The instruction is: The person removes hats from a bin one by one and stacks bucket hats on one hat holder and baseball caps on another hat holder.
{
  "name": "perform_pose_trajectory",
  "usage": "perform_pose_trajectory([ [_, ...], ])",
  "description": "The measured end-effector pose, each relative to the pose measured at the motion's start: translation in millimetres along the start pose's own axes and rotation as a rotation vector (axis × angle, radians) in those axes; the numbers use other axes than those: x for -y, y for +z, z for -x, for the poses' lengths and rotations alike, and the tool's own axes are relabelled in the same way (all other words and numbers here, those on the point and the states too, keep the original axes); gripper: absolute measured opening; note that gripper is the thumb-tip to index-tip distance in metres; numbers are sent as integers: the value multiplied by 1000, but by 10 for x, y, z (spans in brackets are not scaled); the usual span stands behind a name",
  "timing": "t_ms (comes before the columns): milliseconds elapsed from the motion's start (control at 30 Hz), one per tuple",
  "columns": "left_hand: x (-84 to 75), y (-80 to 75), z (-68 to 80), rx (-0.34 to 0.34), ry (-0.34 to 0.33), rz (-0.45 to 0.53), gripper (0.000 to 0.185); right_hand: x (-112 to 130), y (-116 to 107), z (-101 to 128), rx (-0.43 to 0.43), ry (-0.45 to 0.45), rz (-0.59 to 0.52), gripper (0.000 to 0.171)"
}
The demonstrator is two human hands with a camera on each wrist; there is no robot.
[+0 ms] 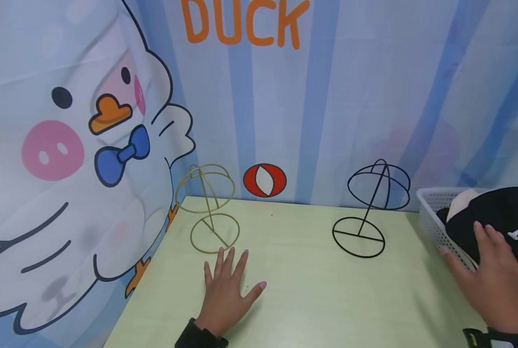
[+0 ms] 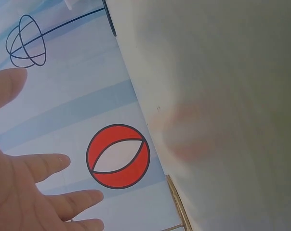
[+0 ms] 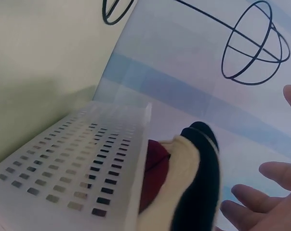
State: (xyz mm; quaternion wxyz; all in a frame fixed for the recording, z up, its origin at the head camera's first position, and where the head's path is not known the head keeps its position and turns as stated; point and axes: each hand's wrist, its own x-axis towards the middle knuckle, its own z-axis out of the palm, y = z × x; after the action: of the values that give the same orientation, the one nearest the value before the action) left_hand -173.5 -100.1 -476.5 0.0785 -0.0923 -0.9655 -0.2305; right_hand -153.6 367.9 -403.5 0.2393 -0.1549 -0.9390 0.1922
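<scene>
Soft, light fabric is judged of the black cap (image 1: 498, 217), best gripped at its crown; it is touched by the flat, unclenched right hand (image 1: 494, 280).

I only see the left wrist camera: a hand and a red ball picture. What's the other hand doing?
Observer: The right hand rests open on a black cap in a white basket.
Operator: What's by my hand?
Observer: The left hand lies flat on the table, just before a gold wire stand.
Operator: And that black wire ball?
Observer: It tops a black wire stand whose ring base sits on the table.
</scene>
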Motion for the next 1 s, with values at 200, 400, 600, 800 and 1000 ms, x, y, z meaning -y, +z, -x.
perform_pose_trajectory([
  [200, -9, -5, -9, 9, -7, 2, 84, -121, 30, -50, 3, 72, 10, 80],
  [400, 5, -15, 2, 3, -9, -8, 84, -207, 35, -84, 11, 112, 17, 80],
  [600, 17, -10, 4, -8, -3, -19, 82, -230, -3, -131, 48, 182, 65, 83],
  [800, 19, -10, 6, -2, -8, -19, 81, -248, 33, -122, 61, 220, 73, 81],
  [1000, 7, 8, -5, 13, -15, -19, 81, -255, 80, -111, 68, 258, 70, 79],
])
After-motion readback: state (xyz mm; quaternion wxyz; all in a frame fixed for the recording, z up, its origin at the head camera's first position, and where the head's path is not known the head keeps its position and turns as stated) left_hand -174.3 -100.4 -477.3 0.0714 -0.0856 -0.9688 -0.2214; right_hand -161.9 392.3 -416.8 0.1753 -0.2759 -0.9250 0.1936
